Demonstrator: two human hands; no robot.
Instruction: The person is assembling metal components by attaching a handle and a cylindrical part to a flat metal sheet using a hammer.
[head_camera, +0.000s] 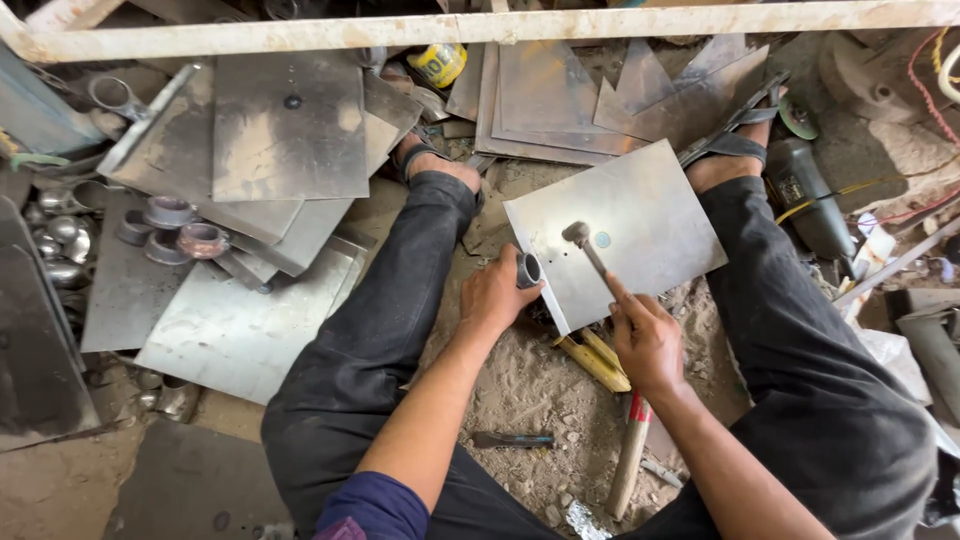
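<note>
Two bare hands work over a square steel sheet (620, 230) lying tilted on the sandy floor (520, 390) between my knees. My left hand (497, 295) curls its grip around a short metal ring (528, 270) at the sheet's near edge. My right hand (648, 340) closes its grip on a small hammer (590, 250), forefinger along the handle; its head rests beside a small hole (602, 240). What props the sheet is hidden.
</note>
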